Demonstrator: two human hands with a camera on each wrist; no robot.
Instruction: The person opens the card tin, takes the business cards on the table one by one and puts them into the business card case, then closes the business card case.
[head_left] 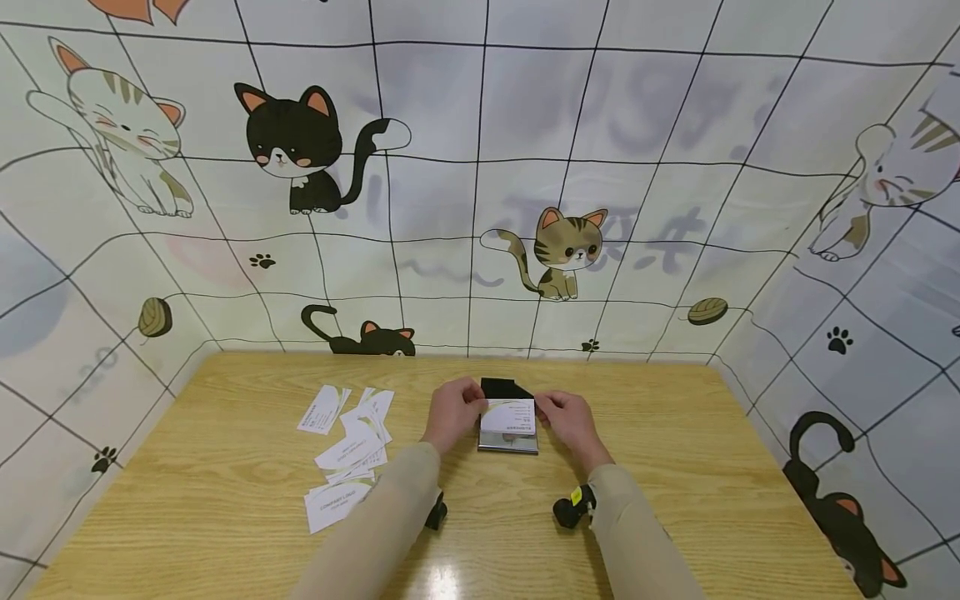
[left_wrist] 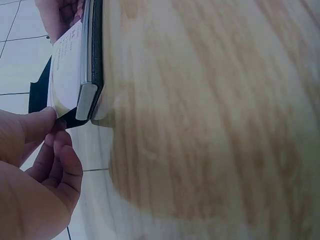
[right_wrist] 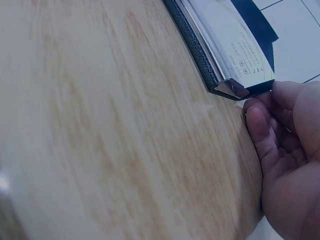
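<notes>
A business card case (head_left: 508,448) with a silver frame lies open on the table, its black flap (head_left: 498,387) at the far side. White business cards (head_left: 510,415) with printed text sit over the case. On their left edge, my left hand (head_left: 452,412) pinches with thumb and fingertips; in the left wrist view the thumb lies on top of the cards (left_wrist: 66,70). My right hand (head_left: 574,423) holds the opposite edge between thumb and curled index finger, close to the case's corner. The right wrist view shows that thumb covering the corner of the cards (right_wrist: 245,50).
Several loose business cards (head_left: 352,450) are spread in overlapping groups left of my left forearm. The wooden table (head_left: 675,467) meets a cat-patterned cloth (head_left: 427,200) at the back and sides. Black wrist cameras (head_left: 573,507) are strapped under both sleeves.
</notes>
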